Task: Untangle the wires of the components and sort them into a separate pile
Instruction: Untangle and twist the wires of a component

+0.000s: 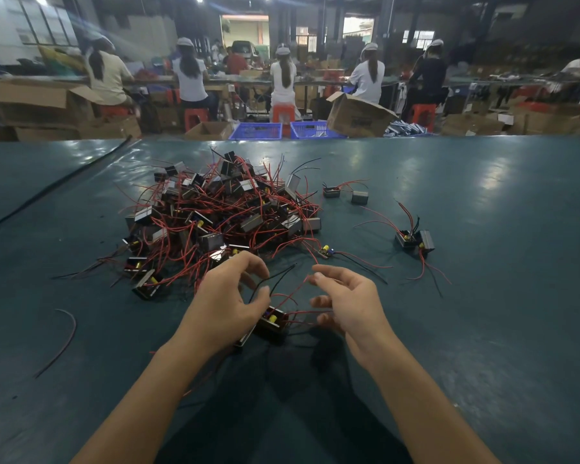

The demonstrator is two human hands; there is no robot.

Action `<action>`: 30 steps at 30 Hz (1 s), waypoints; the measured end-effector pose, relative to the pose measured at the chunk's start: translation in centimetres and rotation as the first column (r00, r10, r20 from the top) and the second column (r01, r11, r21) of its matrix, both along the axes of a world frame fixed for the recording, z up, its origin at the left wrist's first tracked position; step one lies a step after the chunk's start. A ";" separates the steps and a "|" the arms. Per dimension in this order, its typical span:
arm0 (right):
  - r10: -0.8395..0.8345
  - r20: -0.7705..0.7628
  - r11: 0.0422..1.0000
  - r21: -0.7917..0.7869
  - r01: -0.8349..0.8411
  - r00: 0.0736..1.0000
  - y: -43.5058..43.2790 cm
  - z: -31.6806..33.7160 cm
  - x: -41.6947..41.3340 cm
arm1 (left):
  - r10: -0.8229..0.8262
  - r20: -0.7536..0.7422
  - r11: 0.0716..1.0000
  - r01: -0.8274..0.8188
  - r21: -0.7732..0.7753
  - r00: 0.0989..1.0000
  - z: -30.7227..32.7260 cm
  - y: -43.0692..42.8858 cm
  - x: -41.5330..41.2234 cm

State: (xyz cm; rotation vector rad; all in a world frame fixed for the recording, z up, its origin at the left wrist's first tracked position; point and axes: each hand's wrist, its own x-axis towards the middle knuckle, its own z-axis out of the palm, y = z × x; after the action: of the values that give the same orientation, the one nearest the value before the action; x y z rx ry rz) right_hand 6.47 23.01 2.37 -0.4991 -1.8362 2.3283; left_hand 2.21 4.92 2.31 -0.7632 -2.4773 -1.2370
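Note:
A big tangled pile of small black box components with red and black wires (220, 212) lies on the teal table (482, 313). My left hand (225, 303) holds one black component with a yellow part (272, 324) just above the table, near the pile's front edge. My right hand (345, 303) is beside it, its thumb and forefinger pinching that component's red wire (295, 289). A black wire rises from the component between both hands. Sorted components lie apart at the right: a pair (414, 241) and two more (345, 194) farther back.
A single component (325, 252) lies between pile and sorted ones. A loose wire (64, 339) lies at the left. A dark cable (57, 185) crosses the table's far left. Beyond the far edge are blue crates (257, 130), cardboard boxes and seated people.

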 end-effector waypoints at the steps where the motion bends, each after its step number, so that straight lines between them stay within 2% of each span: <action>1: 0.002 0.007 1.000 0.000 -0.002 1.000 -0.1 0.0 0.0 | -0.014 -0.005 0.998 0.013 -0.056 1.000 -0.1 -0.1 0.0; 5: 0.081 0.072 0.996 -0.055 -0.077 0.994 -0.5 0.1 0.2 | -0.040 0.215 0.990 0.068 -0.122 0.976 -0.3 -0.2 -0.2; 10: 0.149 0.017 0.986 -0.082 -0.147 0.989 -1.0 0.4 0.5 | -0.055 0.244 0.996 0.070 -0.050 0.968 -0.2 0.0 -0.4; 13: 0.152 -0.017 0.982 -0.111 -0.153 0.988 -1.0 0.7 0.7 | -0.078 0.336 0.997 0.084 -0.001 0.939 0.2 0.1 -0.5; 15: 0.147 -0.031 0.984 -0.100 -0.149 0.989 -1.0 0.7 0.8 | -0.114 0.460 0.992 0.072 0.108 0.881 0.5 0.4 -0.3; 18: 0.125 -0.054 0.990 -0.058 -0.128 0.991 -1.2 0.6 0.9 | -0.182 0.606 0.942 -0.039 0.333 0.775 1.1 1.1 0.0; 22: 0.107 -0.106 0.994 0.004 -0.108 0.989 -1.4 0.1 0.9 | -0.176 0.627 0.929 -0.083 0.361 0.759 1.3 1.4 0.2; 30: 0.033 -0.152 0.996 0.082 -0.020 0.988 -1.8 -0.5 0.8 | -0.295 0.686 0.892 -0.067 0.448 0.665 1.6 1.6 0.7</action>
State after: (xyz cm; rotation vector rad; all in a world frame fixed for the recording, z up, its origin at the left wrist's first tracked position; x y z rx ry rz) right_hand 7.31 21.23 1.84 -0.2784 -1.8659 2.2297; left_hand 2.95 6.51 3.94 -0.3076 -2.5153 -2.4647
